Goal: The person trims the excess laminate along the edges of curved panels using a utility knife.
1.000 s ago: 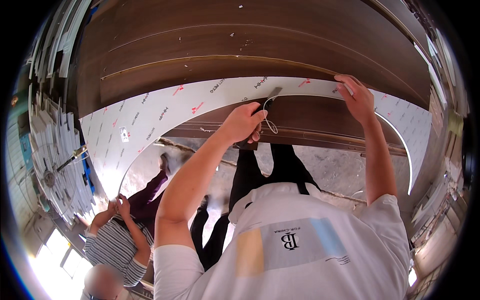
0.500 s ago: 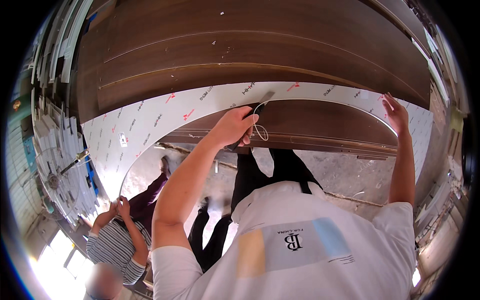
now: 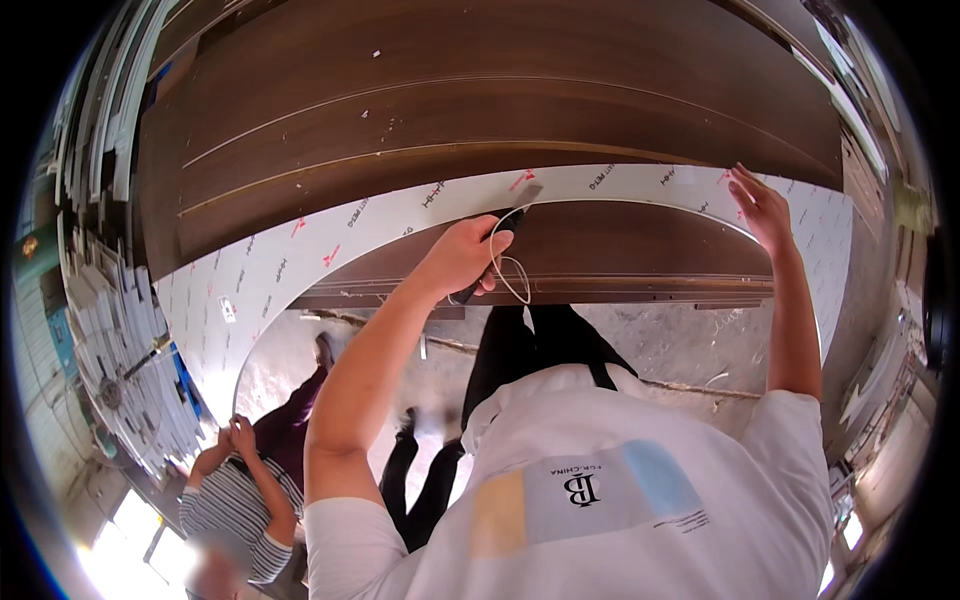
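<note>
My left hand (image 3: 466, 262) is closed around the black handle of a flat-bladed hand tool (image 3: 510, 222), with a thin white cord looped about it. Its metal blade lies over the narrow middle of a long arched white panel (image 3: 285, 258), near the inner curved edge. My right hand (image 3: 764, 214) rests on the right part of that panel by the same edge, fingers stretched out, holding nothing. The panel is covered in printed film and lies on brown boards. At its left end, another person's hands (image 3: 238, 436) touch the panel's tip.
Dark brown boards (image 3: 560, 110) with small white scraps make up the work surface. Stacked pale strips (image 3: 110, 350) crowd the left side. The other person, in a striped top (image 3: 240, 510), is at the lower left. Concrete floor (image 3: 680, 345) shows below the boards.
My left hand and the tool have moved right along the panel. Panel and boards have shifted left in view. My right hand has slid slightly right over the panel.
</note>
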A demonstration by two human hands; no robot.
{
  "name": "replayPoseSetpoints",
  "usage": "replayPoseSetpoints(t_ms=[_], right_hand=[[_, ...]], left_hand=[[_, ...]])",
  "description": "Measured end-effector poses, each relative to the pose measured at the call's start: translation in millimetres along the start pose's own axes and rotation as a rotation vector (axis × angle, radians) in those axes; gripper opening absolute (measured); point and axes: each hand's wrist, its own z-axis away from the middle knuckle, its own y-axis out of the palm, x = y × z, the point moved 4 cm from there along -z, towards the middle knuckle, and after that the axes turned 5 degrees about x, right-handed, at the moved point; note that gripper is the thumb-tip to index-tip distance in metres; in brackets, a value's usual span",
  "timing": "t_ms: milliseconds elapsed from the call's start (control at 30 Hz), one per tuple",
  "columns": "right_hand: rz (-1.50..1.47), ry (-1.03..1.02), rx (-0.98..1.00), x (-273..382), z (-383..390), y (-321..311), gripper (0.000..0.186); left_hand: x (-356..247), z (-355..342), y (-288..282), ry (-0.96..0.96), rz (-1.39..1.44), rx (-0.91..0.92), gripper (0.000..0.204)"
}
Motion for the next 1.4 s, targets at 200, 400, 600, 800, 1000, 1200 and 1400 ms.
replayPoseSetpoints(t_ms=[200, 400, 600, 800, 1000, 1200, 1400], right_hand=[[0.023, 0.087, 0.113, 4.2, -3.6, -6.9, 0.061], [0.042, 0.071, 0.124, -3.0, -3.9, -5.1, 0.065], [0.044, 0.065, 0.145, -5.4, -3.9, -4.7, 0.061], [0.009, -0.001, 0.114, -5.3, 1.8, -8.1, 0.058], [-0.004, -0.051, 0.11, -18.0, -1.1, -11.8, 0.058], [-0.067, -0.089, 0.11, -29.6, 1.2, -11.6, 0.06], [-0.1, -0.149, 0.122, -42.7, -0.7, -12.1, 0.057]], left_hand=[[-11.6, -25.5, 25.5, 0.063, -0.057, 0.039, 0.026], [-28.4, -46.7, 53.0, 0.102, -0.039, 0.103, 0.025], [-45.8, -62.4, 75.2, 0.11, -0.139, 0.134, 0.027], [-53.3, -84.5, 100.3, 0.086, -0.129, 0.15, 0.025], [-68.1, -102.9, 130.0, 0.029, -0.134, 0.136, 0.026], [-80.2, -121.6, 161.1, 0.012, -0.147, 0.149, 0.026], [-91.1, -143.7, 193.4, -0.006, -0.189, 0.194, 0.025]])
